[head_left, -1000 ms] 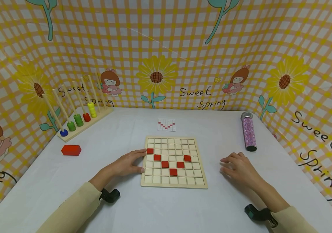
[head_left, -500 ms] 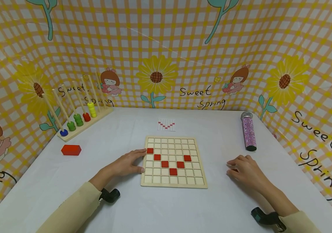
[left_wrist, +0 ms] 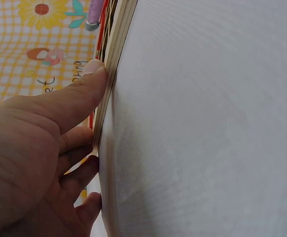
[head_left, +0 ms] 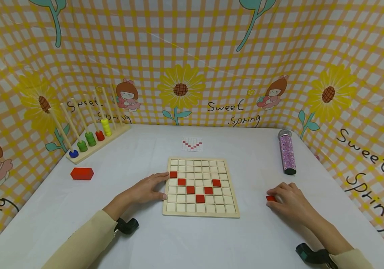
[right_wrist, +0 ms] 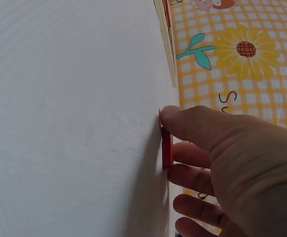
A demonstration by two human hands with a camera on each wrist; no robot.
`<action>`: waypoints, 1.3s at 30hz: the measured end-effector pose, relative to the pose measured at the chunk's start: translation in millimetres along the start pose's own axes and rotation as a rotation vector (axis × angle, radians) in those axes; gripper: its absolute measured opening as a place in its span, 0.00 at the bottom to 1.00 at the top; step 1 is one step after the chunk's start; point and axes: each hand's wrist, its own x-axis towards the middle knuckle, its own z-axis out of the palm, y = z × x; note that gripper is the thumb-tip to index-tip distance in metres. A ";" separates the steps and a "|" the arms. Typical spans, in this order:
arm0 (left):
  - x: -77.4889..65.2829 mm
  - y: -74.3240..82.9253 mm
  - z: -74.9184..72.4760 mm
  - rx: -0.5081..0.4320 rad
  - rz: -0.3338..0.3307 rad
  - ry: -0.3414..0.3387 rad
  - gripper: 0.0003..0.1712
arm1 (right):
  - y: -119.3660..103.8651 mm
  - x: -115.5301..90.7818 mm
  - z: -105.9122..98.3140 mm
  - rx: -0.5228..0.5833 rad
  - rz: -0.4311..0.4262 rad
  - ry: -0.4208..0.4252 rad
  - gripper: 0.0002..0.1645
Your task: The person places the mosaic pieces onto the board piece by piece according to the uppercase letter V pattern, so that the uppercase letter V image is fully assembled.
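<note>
A wooden grid board [head_left: 178, 207] lies mid-table, with several red square tiles [head_left: 200, 198] set in its cells in a V-like line. My left hand [head_left: 146, 189] rests against the board's left edge, fingers extended; the left wrist view shows its thumb [left_wrist: 87, 89] on the wooden rim. To the right of the board, my right hand [head_left: 289, 200] pinches a red tile [head_left: 270, 198] between thumb and fingers, low over the white tabletop. In the right wrist view that tile [right_wrist: 167, 148] appears edge-on at the table surface, partly covered by the thumb.
Behind the board lies a small pattern card [head_left: 192, 144] with a red V of squares. A peg-and-bead counting stand [head_left: 99, 142] is at back left, and a red block [head_left: 82, 173] sits before it. A glittery pink microphone-like cylinder [head_left: 287, 153] lies at back right.
My right hand has moved right and slightly nearer, away from the board. A red tile now shows at its fingertips. My left hand has stayed on the board's edge.
</note>
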 end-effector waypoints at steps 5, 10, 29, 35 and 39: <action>0.7 -0.7 0.5 0.001 0.004 -0.001 0.40 | 4.2 -2.1 -1.6 -0.008 0.021 -0.024 0.16; 1.2 -1.5 0.6 0.001 0.012 0.001 0.40 | 7.8 -5.5 -2.6 -0.015 0.013 -0.010 0.16; 1.1 -1.5 0.8 0.009 0.026 0.007 0.40 | 13.5 -12.6 -3.5 0.005 -0.019 0.004 0.12; 1.0 -2.3 0.8 0.018 0.021 0.006 0.40 | 14.3 -11.8 -3.3 -0.001 -0.012 -0.008 0.11; 0.9 -2.0 0.6 0.020 0.019 0.007 0.40 | 12.6 -11.9 -3.6 -0.010 -0.037 0.016 0.10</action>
